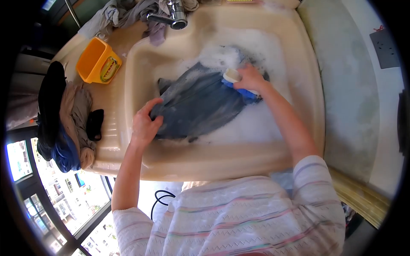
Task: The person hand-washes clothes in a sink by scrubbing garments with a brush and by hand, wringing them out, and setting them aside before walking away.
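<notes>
A dark grey-blue garment (200,102) lies spread in the beige sink (196,164), wet and partly under white suds. My left hand (146,120) pinches its left edge, thumb and fingers bent round the cloth. On the garment's right part, my right hand (251,79) grips a scrub brush (232,76) with a white back and blue bristles. The bristles face down against the cloth. My palm covers the middle of the brush. Soap foam (256,132) surrounds the garment to the right and below.
The chrome faucet (173,17) stands at the sink's back, with grey clothes (115,17) bunched beside it. An orange plastic tub (96,62) sits on the left ledge. Nearer me, dark and beige clothes (70,115) hang over that ledge. A wall (341,85) borders the right side.
</notes>
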`<state>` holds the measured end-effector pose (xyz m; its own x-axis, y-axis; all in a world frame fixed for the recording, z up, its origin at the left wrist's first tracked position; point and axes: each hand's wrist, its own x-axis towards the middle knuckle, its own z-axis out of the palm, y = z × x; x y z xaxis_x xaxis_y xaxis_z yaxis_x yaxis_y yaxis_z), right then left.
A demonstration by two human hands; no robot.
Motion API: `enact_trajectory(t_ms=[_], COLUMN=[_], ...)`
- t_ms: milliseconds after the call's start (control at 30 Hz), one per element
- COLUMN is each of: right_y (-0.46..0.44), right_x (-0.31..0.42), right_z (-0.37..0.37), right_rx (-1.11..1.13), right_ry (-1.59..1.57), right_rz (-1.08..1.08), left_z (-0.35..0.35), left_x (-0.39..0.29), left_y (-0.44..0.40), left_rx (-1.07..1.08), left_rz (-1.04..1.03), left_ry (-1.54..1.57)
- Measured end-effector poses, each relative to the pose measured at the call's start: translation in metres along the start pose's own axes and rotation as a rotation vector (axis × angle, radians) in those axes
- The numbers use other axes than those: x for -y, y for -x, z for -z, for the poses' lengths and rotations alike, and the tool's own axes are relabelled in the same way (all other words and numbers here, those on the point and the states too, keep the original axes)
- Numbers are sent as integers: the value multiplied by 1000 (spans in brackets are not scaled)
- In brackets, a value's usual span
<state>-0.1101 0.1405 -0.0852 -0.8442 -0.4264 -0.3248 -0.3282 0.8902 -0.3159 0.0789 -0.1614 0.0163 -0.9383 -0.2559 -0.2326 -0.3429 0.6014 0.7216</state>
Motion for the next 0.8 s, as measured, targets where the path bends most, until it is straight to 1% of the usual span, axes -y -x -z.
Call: enact_trajectory(t_ms=[67, 100, 200, 233, 300, 333, 400, 433, 467, 533, 633, 733, 767, 800], right_y=[-1, -3, 11, 19, 34, 39, 47, 42, 36, 42, 27, 39, 36, 43], right_x=[0, -3, -15, -19, -29, -30, -32, -37, -38, 0, 10, 5, -10, -16], right_z=[13, 14, 19, 32, 62, 64, 67, 47, 26, 13, -5, 23, 21, 31], right_rx=[105, 104, 67, 122, 233, 229, 211, 269, 219, 86, -29, 20, 41, 7], right_ry=[-29, -80, -531, -715, -1077, -1005, -864, -866, -640, -143, -96, -560, -662, -758], right_rz=[-37, -18, -98, -113, -149, -113, -36, -41, 24, 81, 38, -114, -98, -92], left_z=[1, 0, -1, -1, -3, -5, -5, -5, -5, -5, -2, -2, -4, -5], left_x=[1, 3, 9, 10, 12, 12, 11, 10, 9, 8, 0, 3, 6, 10], left_y=[2, 2, 3, 3, 4, 4, 3, 2, 1, 3, 2, 3, 3, 2], left_rx=[25, 25, 5, -2, -27, -40, -10, 3, 0, 5, 75, 53, 38, 21], left_rz=[12, 8, -29, -44, -144, -195, -142, -120, -122, -117, 13, -29, -52, -75], left_ry=[-39, -44, -77, -90, -168, -206, -217, -225, -238, -274, -265, -275, -273, -273])
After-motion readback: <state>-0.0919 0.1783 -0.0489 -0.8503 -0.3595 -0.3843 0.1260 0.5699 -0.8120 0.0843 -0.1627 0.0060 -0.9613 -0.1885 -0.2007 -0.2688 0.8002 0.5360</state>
